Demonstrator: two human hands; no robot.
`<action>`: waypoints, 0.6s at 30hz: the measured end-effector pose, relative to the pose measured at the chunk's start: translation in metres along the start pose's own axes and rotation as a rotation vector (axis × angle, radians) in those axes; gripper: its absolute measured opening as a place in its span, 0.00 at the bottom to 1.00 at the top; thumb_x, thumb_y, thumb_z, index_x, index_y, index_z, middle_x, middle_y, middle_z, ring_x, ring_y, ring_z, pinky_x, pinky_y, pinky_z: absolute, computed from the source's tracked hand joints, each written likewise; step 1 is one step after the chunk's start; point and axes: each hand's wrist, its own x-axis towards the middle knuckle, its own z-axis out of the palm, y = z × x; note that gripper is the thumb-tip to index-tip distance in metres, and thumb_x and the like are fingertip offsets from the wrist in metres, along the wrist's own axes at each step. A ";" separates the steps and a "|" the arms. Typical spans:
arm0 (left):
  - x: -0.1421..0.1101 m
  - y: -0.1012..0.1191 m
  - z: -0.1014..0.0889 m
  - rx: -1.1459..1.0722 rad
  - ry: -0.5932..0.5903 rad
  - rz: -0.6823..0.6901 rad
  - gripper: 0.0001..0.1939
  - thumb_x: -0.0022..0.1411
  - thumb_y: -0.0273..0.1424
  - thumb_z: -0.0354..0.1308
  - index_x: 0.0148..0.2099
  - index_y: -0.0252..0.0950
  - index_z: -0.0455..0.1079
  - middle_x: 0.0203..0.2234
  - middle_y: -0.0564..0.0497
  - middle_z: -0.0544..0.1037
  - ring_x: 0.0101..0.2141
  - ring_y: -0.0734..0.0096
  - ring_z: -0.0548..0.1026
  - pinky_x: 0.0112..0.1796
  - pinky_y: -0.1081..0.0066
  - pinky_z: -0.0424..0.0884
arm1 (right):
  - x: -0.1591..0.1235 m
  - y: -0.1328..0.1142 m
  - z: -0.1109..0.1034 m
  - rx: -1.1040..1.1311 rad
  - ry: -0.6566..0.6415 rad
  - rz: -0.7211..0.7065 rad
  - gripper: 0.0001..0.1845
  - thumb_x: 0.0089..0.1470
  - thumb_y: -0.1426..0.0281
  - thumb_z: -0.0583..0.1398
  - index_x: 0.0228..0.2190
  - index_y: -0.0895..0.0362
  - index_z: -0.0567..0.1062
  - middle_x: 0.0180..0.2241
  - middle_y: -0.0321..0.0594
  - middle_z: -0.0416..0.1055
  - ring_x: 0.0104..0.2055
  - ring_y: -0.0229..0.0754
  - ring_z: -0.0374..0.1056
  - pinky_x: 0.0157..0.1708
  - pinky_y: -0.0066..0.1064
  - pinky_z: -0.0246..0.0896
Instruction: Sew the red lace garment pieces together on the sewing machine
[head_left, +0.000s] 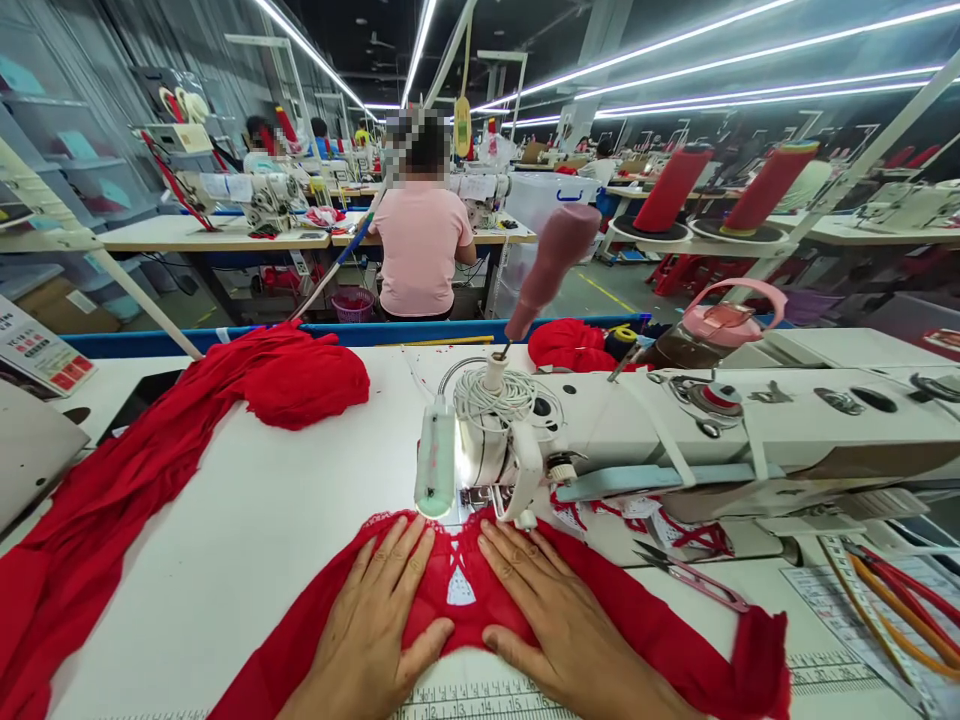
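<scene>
Left hand [379, 610] and right hand [544, 610] lay open, palms down, on red garment [431, 598] at lower centre, beside the sewing machine [600, 410]; apparently an alignment step, calling next for even guidance

Wht sewing tbl [247, 500] carries a sewing m/c [615, 425] across its R half. Long heap of red cloth [300, 385] runs down L side, flat dark obj [139, 402] beside it. Red garment [431, 600] spread ctr front, covering pt of ruler strip [480, 697] on near edge. Red bundle [570, 345] behind m/c; pink snips [712, 585] & printed sheet [814, 600] on R.
</scene>
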 end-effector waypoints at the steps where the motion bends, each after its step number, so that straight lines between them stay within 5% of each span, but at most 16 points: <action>1: 0.000 0.000 0.000 -0.019 -0.009 -0.010 0.42 0.70 0.48 0.51 0.76 0.39 0.37 0.68 0.48 0.62 0.64 0.54 0.65 0.58 0.58 0.65 | 0.000 0.000 0.000 0.003 0.001 0.002 0.40 0.67 0.51 0.53 0.71 0.53 0.45 0.71 0.41 0.45 0.72 0.54 0.42 0.69 0.53 0.45; 18: -0.002 0.001 -0.001 -0.093 -0.050 -0.040 0.42 0.70 0.48 0.51 0.76 0.41 0.36 0.69 0.47 0.60 0.66 0.52 0.61 0.60 0.55 0.63 | 0.001 -0.002 0.000 -0.012 0.025 -0.015 0.39 0.67 0.53 0.54 0.70 0.53 0.47 0.70 0.43 0.46 0.72 0.52 0.42 0.69 0.52 0.43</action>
